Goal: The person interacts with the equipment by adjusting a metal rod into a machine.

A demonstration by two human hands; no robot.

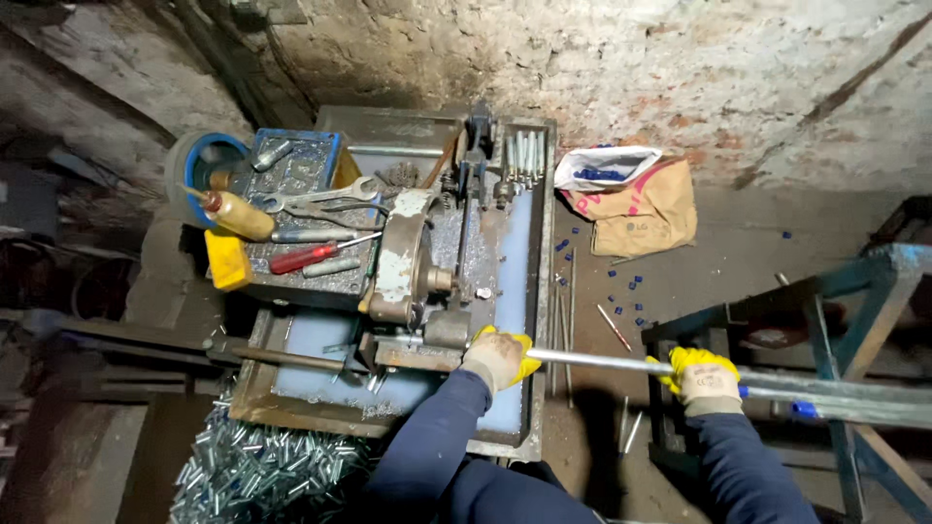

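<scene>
As both arms reach forward, left hand apparently clenching metal rod, right hand gripping it too.

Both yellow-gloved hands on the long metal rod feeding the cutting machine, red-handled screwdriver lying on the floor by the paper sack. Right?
Not quite. In the head view the red-handled screwdriver lies on the dark tool tray atop the machine, not the floor. Both yellow-gloved hands, left and right, do grip the long metal rod feeding the cutting machine.

The metal rod runs hidden under the left hand.
</scene>
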